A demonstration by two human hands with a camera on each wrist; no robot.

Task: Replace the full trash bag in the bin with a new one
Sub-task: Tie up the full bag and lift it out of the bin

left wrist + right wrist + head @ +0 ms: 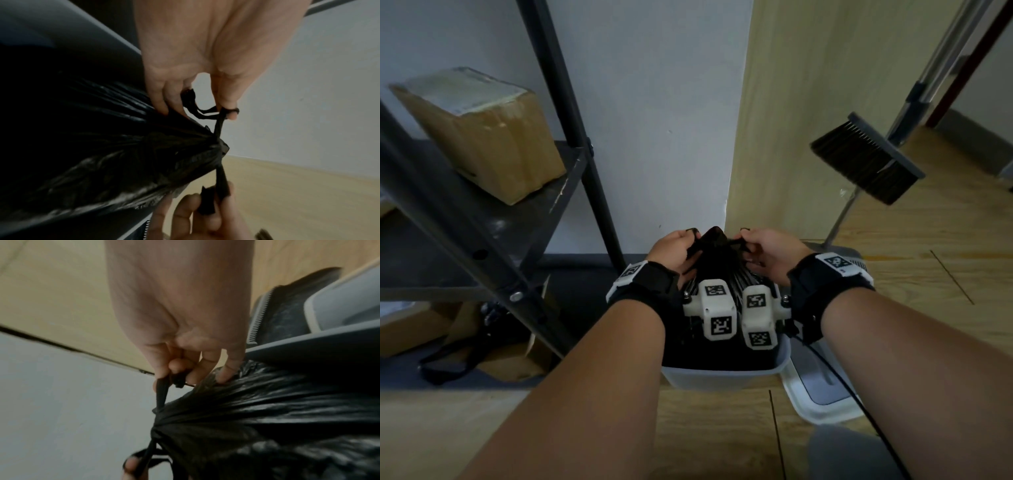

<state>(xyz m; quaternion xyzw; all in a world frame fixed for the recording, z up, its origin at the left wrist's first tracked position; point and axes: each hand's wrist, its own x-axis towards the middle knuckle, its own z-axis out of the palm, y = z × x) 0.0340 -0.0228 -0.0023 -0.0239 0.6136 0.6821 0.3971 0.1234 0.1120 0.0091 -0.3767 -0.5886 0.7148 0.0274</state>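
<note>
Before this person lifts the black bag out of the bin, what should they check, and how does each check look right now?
1. Left hand pinches its drawstring: ok.
2. Right hand pinches its own strand: ok.
3. Trash bag neck gathered shut: ok.
4. Knot tied: cannot tell.
5. Bag still sits in the bin: ok.
6. Broom clear of the lift path, off to the right: ok.

A cardboard box [479, 133] sits on the dark shelf [524, 219] (lower tier), a broom [868, 159] to the right.
</note>
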